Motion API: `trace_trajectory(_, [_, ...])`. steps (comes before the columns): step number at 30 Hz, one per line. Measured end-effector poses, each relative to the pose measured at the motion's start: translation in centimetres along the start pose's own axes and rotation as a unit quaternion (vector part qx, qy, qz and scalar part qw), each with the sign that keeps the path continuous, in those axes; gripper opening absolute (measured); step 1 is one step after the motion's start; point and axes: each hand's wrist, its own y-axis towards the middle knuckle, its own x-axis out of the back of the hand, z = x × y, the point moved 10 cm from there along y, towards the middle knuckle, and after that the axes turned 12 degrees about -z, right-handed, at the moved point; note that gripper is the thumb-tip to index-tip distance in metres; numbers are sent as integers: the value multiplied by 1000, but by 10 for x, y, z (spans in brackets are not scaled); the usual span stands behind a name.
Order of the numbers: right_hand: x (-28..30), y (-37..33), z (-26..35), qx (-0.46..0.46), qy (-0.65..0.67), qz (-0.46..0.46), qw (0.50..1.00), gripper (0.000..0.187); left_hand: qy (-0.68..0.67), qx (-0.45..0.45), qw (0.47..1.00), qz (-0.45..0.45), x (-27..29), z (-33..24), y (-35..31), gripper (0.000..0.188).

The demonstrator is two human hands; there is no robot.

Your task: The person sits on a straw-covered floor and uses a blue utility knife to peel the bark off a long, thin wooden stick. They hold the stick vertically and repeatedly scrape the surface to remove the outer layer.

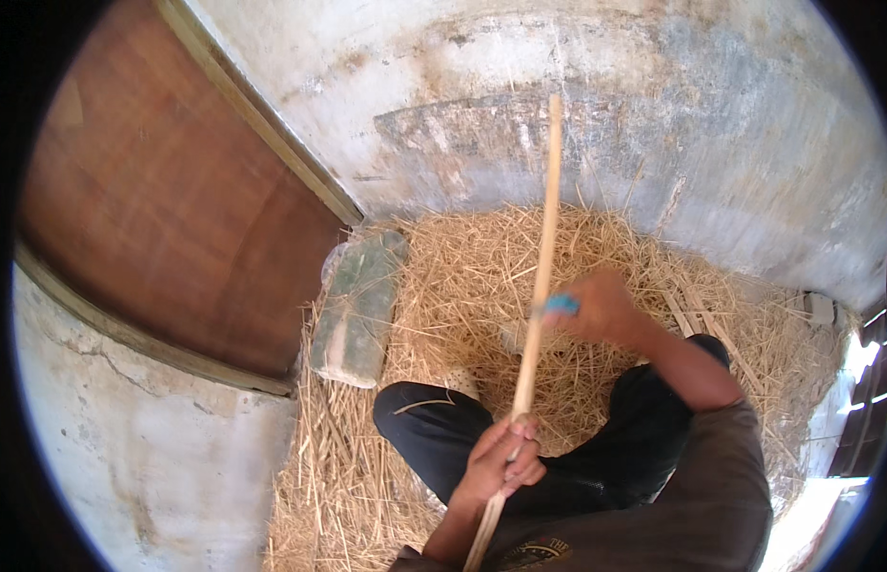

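Note:
A long pale strip of wood or bamboo (540,276) rises from my lap toward the wall, slightly tilted. My left hand (503,459) is wrapped round its lower part, and its lower end runs down past my shirt. Higher up, on the strip's right side, my right hand (601,308) is closed on a small tool with a blue handle (561,304). The tool meets the strip's edge or lies very close to it. Motion blurs this hand, and whatever blade the tool has cannot be made out.
Loose straw-like shavings (472,257) cover the floor around my bent legs. A greenish block (361,310) lies to the left, near a brown door panel (186,191) with a wooden frame. A stained wall (605,114) stands ahead; a small grey block (819,308) sits at the right.

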Motion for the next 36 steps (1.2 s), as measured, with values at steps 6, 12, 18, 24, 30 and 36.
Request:
trace_trajectory(6, [25,26,-60,-60,-140,-40,988,66,13,19,1000,6,-6,4,-8,23])
trace_trajectory(12, [21,16,-34,-27,-106,-41,993,69,9,17,1000,7,-4,11,-19,23])
trace_trajectory(18, [33,42,-58,-70,-115,-57,989,68,45,16,999,3,-5,13,-29,23])
trace_trajectory(24, [91,58,-146,-111,-260,-115,952,66,46,61,996,38,0,45,-48,21])
trace_trajectory(30, [97,24,-207,-271,-295,-63,914,72,107,89,990,13,21,59,-56,25])
trace_trajectory(36, [115,0,-237,-392,-365,-15,845,81,122,90,988,-18,25,53,-57,24])
